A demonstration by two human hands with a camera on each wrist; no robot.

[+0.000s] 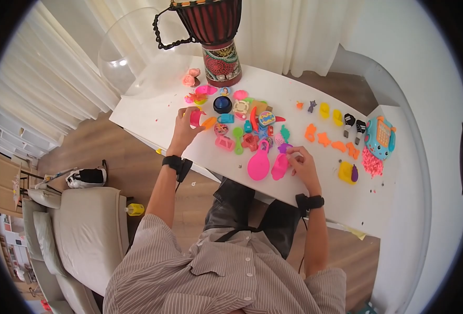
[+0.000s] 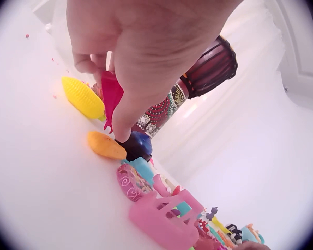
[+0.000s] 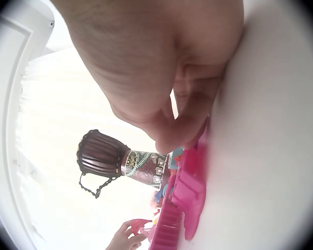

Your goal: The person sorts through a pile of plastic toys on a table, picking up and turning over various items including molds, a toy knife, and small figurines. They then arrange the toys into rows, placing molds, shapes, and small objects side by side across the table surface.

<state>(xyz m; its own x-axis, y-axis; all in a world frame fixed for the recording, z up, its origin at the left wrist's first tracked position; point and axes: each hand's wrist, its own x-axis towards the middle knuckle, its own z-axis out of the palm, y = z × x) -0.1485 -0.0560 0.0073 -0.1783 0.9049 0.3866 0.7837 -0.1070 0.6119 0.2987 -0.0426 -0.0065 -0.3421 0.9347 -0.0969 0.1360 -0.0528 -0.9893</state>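
Observation:
A small magenta plastic toy (image 2: 111, 96) is pinched between the thumb and fingers of my left hand (image 1: 186, 128), above the left end of the toy pile. Just below it lie a yellow toy corn cob (image 2: 83, 97) and an orange toy piece (image 2: 107, 145). My right hand (image 1: 303, 163) is low over the table, fingers bent, fingertips right at a purple piece (image 1: 283, 148) and a pink mould (image 1: 280, 166). I cannot tell whether those fingers grip either one. Left of that mould lies a pink paddle-shaped toy (image 1: 258, 166).
Colourful toys, including a green spoon-like piece (image 1: 237, 140), crowd the middle of the white table (image 1: 315, 201). Behind them stands a tall drum (image 1: 222, 63). Rightward lie orange pieces (image 1: 323, 139), a yellow block (image 1: 347, 172) and a blue toy phone (image 1: 379, 138) beside pink crumbs (image 1: 371, 163).

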